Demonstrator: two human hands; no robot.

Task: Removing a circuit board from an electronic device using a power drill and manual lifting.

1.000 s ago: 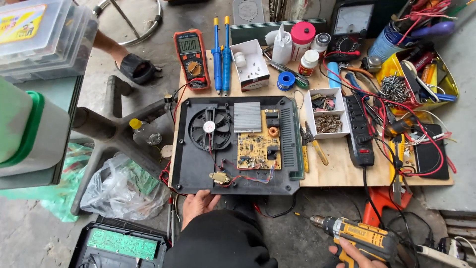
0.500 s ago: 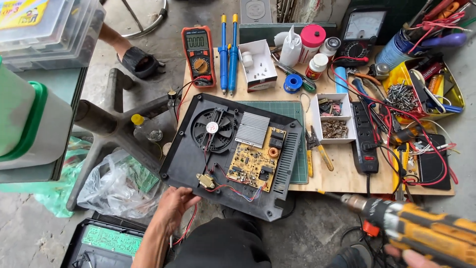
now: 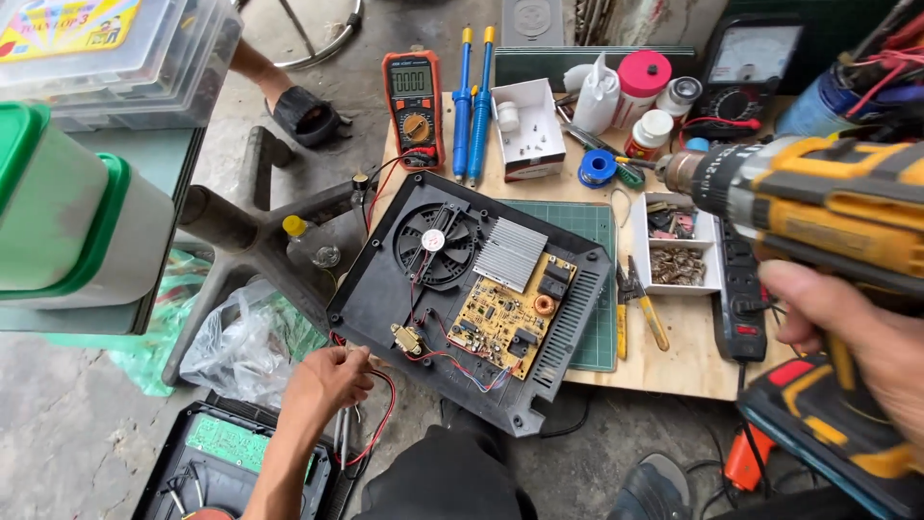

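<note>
**Opened cooker base and raised drill**

At the front edge of the wooden surface (image 3: pixel 674 371), a black cooker base (image 3: pixel 385 308) is seen lying open and turned at a slant, its near corner hanging past the edge. Inside it, a round fan (image 3: pixel 435 243), a ribbed heat sink (image 3: pixel 510 253) and a yellow circuit board (image 3: pixel 505 318) are laid bare, and red wires (image 3: pixel 452 358) are run across the lower part. The left hand (image 3: pixel 327 377) is closed at the base's lower left rim, with red wires trailing just beside the fingers; whether the rim or the wires are gripped cannot be told. The right hand (image 3: pixel 857 347) is wrapped around the grip of a yellow and black drill (image 3: pixel 818 207), which is held above the right side of the surface with its chuck pointed left, well apart from the base.

A green cutting mat (image 3: pixel 587 226) is partly covered by the base. Behind the base, an orange multimeter (image 3: pixel 414 106) and two blue tools with yellow tips (image 3: pixel 474 106) are laid side by side. A white tray of screws (image 3: pixel 679 265) is set just right of the mat, beside a black power strip (image 3: pixel 736 308).
</note>
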